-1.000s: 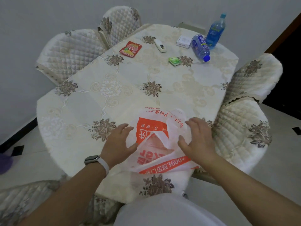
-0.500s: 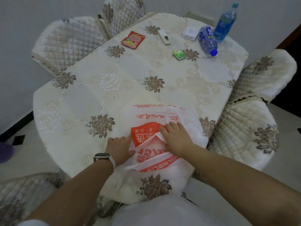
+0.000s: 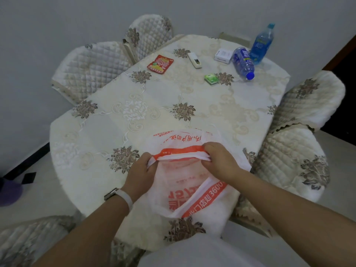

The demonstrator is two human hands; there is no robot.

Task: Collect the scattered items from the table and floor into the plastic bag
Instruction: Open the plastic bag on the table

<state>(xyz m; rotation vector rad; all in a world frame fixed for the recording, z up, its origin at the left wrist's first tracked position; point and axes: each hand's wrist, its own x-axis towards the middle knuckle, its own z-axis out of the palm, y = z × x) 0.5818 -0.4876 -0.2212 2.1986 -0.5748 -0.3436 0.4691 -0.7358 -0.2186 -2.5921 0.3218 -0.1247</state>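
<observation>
Both hands, left hand (image 3: 141, 171) and right hand (image 3: 219, 160), pinch plastic bag (image 3: 185, 182) rim; 6 items lie far across table (image 3: 107, 120), green packet (image 3: 211, 79) nearest, right-forward.

The table (image 3: 107, 120) bears a plastic bag (image 3: 185, 185), bottles (image 3: 243, 62), packets (image 3: 160, 63).

Purple object (image 3: 8, 191) cut off by left frame edge, unidentifiable. White box (image 3: 222, 55) print at table's (image 3: 100, 135) far edge too small to read; possibly a carton.
</observation>
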